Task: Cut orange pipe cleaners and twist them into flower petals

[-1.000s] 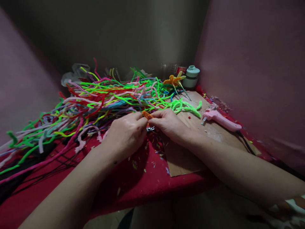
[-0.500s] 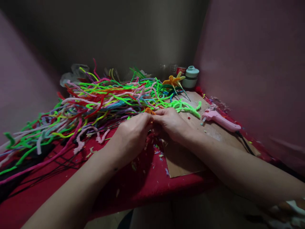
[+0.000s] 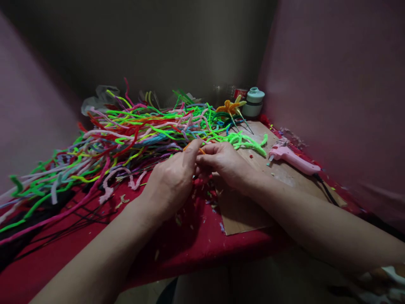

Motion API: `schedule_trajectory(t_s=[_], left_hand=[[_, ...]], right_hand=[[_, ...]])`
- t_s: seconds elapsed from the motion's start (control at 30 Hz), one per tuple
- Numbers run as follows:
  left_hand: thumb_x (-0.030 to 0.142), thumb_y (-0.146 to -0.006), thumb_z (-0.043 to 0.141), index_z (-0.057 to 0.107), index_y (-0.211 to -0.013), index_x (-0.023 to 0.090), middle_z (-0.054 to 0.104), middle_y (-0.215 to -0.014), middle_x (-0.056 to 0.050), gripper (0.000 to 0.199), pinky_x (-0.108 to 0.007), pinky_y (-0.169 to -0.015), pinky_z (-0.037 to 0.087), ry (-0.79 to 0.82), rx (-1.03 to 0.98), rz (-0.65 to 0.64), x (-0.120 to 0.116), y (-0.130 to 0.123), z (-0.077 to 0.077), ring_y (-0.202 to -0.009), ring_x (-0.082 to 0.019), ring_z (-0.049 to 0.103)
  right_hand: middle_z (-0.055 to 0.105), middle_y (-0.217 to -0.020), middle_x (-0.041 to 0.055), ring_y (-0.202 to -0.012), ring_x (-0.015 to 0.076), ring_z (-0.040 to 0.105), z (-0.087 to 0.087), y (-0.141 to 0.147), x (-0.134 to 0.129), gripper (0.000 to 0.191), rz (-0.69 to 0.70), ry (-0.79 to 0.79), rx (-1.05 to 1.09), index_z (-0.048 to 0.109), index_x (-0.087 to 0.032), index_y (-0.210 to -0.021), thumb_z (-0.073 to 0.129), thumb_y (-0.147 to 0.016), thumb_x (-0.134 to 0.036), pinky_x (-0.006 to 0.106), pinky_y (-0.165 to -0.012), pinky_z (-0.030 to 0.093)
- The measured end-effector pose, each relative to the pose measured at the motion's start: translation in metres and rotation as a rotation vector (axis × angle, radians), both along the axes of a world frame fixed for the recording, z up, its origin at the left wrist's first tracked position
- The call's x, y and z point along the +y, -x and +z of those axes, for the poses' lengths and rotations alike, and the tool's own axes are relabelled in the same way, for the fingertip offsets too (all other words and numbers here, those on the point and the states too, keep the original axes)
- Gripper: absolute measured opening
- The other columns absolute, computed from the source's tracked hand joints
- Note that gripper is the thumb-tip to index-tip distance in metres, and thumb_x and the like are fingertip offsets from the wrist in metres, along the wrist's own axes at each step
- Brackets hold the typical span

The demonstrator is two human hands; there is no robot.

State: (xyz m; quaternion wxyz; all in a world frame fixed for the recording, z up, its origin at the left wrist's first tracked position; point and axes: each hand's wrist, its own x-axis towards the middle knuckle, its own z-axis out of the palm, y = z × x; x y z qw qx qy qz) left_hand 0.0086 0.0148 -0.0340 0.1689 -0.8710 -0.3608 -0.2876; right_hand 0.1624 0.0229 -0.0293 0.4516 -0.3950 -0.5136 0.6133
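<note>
While left hand (image 3: 172, 177) and right hand (image 3: 228, 165) pinch slim orange stem (image 3: 187, 147), fingers pressed close, fuzzy curling strands (image 3: 164, 124) beyond.

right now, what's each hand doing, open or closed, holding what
Left hand: closed on the orange fuzzy piece, its fingertips mostly hidden.
Right hand: closed, fingers pinched on the same orange fuzzy piece.

Red table (image 3: 177, 249), fuzzy stems (image 3: 148, 123), 1 brown board (image 3: 243, 215)
</note>
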Motion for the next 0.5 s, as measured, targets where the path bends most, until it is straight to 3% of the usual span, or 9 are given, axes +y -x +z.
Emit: schedule_trajectory(t_s=[0.13, 0.23, 0.33, 0.4, 0.5], left_hand=[[0.017, -0.074, 0.063, 0.045, -0.125, 0.02, 0.06, -0.105, -0.007, 0.054, -0.026, -0.065, 0.05, 0.236, -0.441, 0.004, 0.006, 0.0, 0.011, -0.07, -0.013, 0.061], [0.026, -0.068, 0.071, 0.058, -0.1, 0.016, 0.061, -0.082, -0.003, 0.037, -0.023, -0.05, 0.047, 0.708, -0.774, 0.015, 0.01, 0.003, 0.021, -0.055, -0.01, 0.055], [0.031, -0.067, 0.072, 0.06, -0.078, 0.014, 0.059, -0.064, 0.0, 0.024, -0.019, -0.043, 0.04, 1.12, -0.944, -0.022, 0.01, 0.004, 0.028, -0.046, -0.008, 0.05], [0.029, -0.065, 0.073, 0.059, -0.074, 0.014, 0.059, -0.061, 0.001, 0.022, -0.019, -0.044, 0.04, 1.174, -1.007, -0.052, 0.008, 0.003, 0.029, -0.046, -0.008, 0.05], [0.029, -0.067, 0.071, 0.057, -0.071, 0.016, 0.057, -0.058, 0.002, 0.02, -0.02, -0.044, 0.037, 1.04, -0.972, -0.037, 0.004, -0.001, 0.025, -0.046, -0.009, 0.048]], right_hand=[[0.06, -0.056, 0.0003, -0.043, 0.0068, 0.052, 0.008, -0.002, -0.002, 0.015, -0.062, 0.065, 0.068, 0.056, -0.014, -0.062, 0.056, -0.077, -0.011, 0.019, -0.043, 0.043], [0.062, -0.058, 0.0009, -0.045, 0.0081, 0.055, 0.011, -0.002, -0.003, 0.009, -0.032, 0.136, 0.102, 0.058, -0.014, -0.07, 0.056, -0.078, -0.012, 0.02, -0.045, 0.045], [0.061, -0.056, 0.0008, -0.044, 0.0079, 0.054, 0.011, -0.001, -0.004, 0.01, -0.008, 0.126, 0.087, 0.059, -0.014, -0.069, 0.056, -0.077, -0.012, 0.019, -0.045, 0.046], [0.061, -0.054, 0.0007, -0.042, 0.0075, 0.054, 0.01, -0.001, -0.004, 0.012, -0.011, 0.107, 0.062, 0.06, -0.013, -0.067, 0.055, -0.077, -0.011, 0.018, -0.043, 0.044], [0.06, -0.053, 0.0009, -0.041, 0.0085, 0.054, 0.006, 0.0, -0.003, 0.014, -0.008, 0.089, 0.042, 0.058, -0.013, -0.062, 0.054, -0.075, -0.01, 0.019, -0.042, 0.043]])
